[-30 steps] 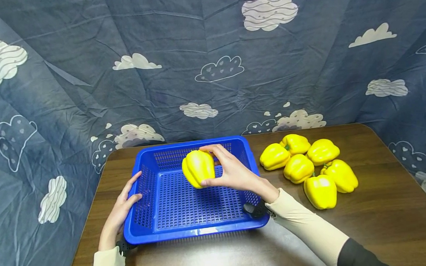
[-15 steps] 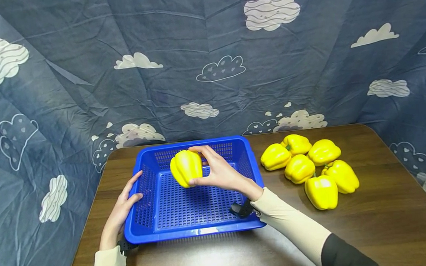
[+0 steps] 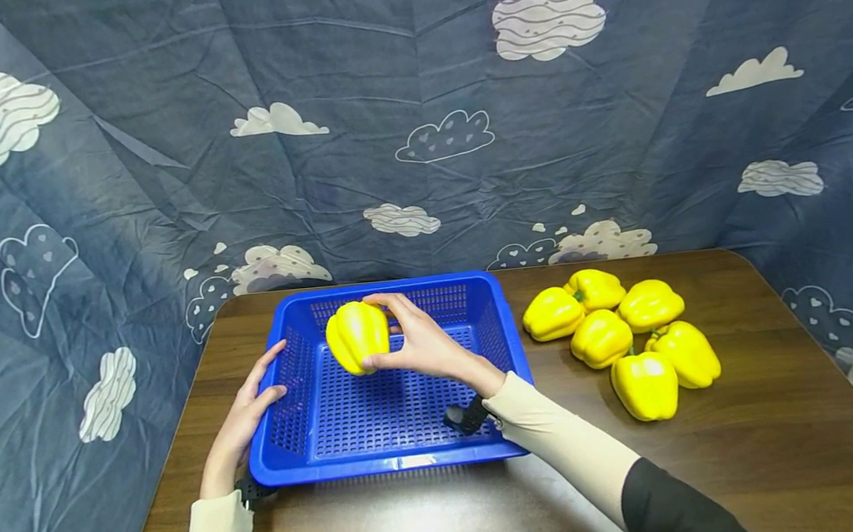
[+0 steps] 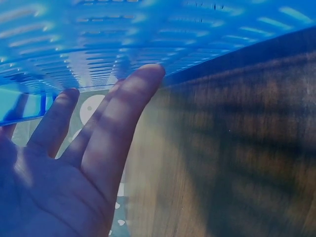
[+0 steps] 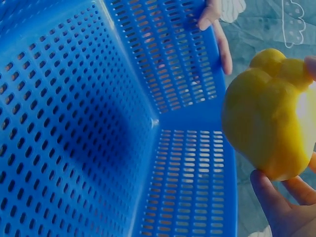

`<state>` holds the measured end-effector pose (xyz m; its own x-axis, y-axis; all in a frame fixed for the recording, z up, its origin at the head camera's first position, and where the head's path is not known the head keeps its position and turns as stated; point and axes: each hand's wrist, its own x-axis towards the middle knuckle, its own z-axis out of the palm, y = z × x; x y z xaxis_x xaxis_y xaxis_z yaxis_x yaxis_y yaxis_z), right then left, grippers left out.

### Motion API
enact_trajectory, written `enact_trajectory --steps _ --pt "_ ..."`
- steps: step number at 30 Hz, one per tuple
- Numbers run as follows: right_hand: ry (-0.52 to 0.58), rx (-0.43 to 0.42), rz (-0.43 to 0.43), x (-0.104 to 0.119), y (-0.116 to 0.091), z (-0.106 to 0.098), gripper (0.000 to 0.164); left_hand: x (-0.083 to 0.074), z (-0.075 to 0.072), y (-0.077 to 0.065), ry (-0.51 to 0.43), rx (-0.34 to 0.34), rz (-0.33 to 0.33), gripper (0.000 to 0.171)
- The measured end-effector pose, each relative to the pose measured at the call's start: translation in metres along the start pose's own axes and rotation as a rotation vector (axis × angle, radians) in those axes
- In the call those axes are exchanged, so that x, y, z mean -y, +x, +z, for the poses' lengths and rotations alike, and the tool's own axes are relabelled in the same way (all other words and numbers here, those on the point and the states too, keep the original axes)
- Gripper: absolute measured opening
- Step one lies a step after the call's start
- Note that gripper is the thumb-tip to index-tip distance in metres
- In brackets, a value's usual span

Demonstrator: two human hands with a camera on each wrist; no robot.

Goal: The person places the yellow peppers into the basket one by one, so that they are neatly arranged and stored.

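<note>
My right hand (image 3: 428,341) grips a yellow bell pepper (image 3: 357,337) between thumb and fingers, over the left part of a blue perforated plastic basket (image 3: 360,470). In the right wrist view the pepper's lobed end (image 5: 271,116) is visible, with the basket floor (image 5: 54,123) below showing no peppers. My left hand (image 3: 239,423) holds the basket's left rim, thumb over the edge. Seen from the left wrist, its fingers (image 4: 121,116) lie along the outside of the slotted wall (image 4: 163,29).
Several yellow bell peppers (image 3: 601,338) lie grouped on the brown wooden table (image 3: 793,437), right of the basket. A dark blue cloth (image 3: 359,179) with cloud prints hangs behind the table and at its sides.
My right hand has carried the pepper leftward over the basket, more slowly in the last half second. My left hand stays on the rim, and the grouped peppers keep their places.
</note>
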<state>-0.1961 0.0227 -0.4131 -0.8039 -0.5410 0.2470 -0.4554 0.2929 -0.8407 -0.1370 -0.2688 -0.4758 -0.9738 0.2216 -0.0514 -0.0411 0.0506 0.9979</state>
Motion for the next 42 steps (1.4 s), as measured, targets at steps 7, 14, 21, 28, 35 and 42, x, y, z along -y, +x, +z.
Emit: enact_trajectory --steps 7,14,21,28,35,42 --pt "0.015 -0.003 0.043 0.001 0.007 0.01 0.076 0.0 0.0 0.0 0.007 -0.005 0.003 0.064" --pt "-0.006 0.002 0.083 -0.001 0.017 0.02 0.076 -0.001 0.001 0.0 -0.007 -0.018 0.005 0.064" --pt "-0.076 0.008 0.066 -0.01 0.023 0.03 0.076 0.0 0.002 0.0 0.011 -0.018 -0.001 0.063" --pt "-0.109 0.021 0.069 -0.02 0.027 0.04 0.076 0.0 0.001 0.0 0.008 -0.019 -0.001 0.063" --pt "-0.179 0.03 0.07 -0.024 0.031 0.051 0.077 0.0 0.001 -0.002 -0.004 -0.016 0.001 0.063" --pt "-0.205 0.038 0.101 -0.029 0.034 0.058 0.076 -0.001 0.002 -0.002 0.002 -0.014 0.003 0.063"
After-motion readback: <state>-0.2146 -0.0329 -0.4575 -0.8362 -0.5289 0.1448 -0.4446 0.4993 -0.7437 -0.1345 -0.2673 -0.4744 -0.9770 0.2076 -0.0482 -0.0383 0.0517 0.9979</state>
